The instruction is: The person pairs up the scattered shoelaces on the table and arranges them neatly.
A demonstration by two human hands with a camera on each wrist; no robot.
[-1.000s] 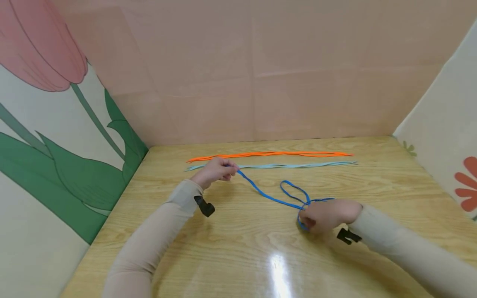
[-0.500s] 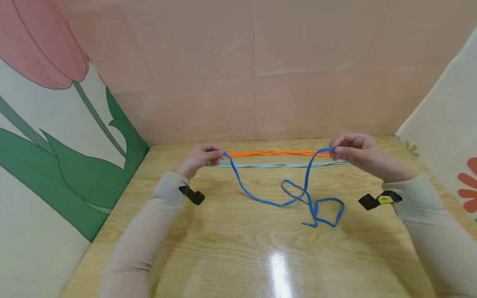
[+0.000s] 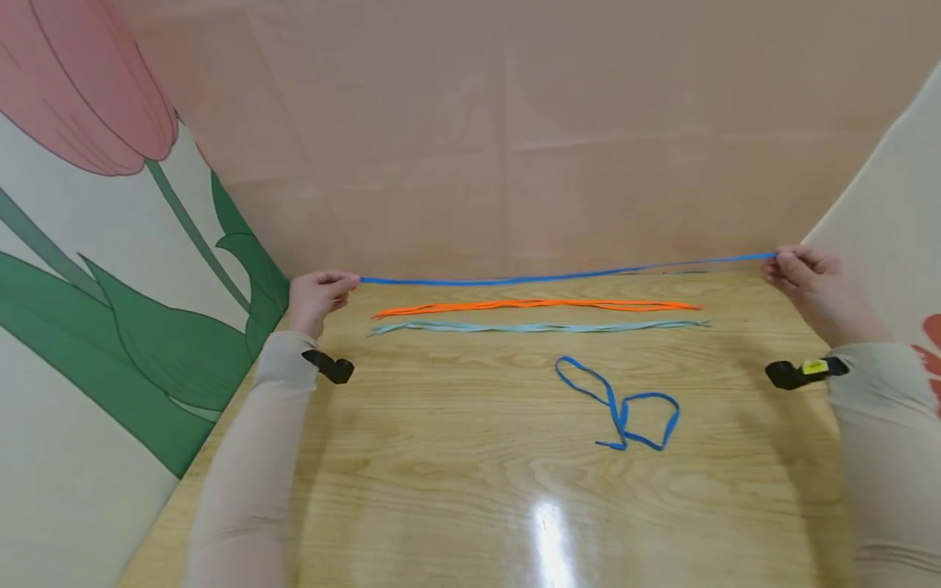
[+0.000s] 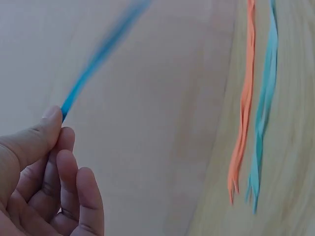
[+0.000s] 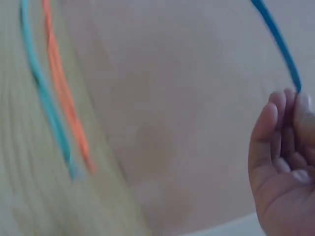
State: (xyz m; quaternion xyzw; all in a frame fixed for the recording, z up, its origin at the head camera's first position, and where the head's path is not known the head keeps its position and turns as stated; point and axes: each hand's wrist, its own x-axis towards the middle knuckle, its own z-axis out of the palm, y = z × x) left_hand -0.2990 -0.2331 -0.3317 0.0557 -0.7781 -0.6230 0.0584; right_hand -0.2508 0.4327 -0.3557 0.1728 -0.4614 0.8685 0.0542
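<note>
A blue shoelace (image 3: 507,281) is stretched nearly straight above the far part of the table. My left hand (image 3: 318,300) pinches its left end between thumb and forefinger; in the left wrist view the blue lace (image 4: 93,65) rises blurred from the fingertips. At the other end my right hand (image 3: 819,286) pinches it, and the right wrist view has the lace (image 5: 281,42) leaving the tips of thumb and fingers. Another blue shoelace (image 3: 617,408) lies in loose loops on the table, right of centre, with neither hand near it.
Orange shoelaces (image 3: 537,304) lie lengthwise across the back of the wooden table (image 3: 441,490), with light teal shoelaces (image 3: 537,328) parallel just in front. A pinkish backdrop (image 3: 500,147) stands behind, and flower-printed panels (image 3: 213,367) flank the table.
My right hand has risen from the loose blue laces, drawing one out, and moved far right. My left hand has moved left and up. The lifted lace went from slack to nearly straight.
</note>
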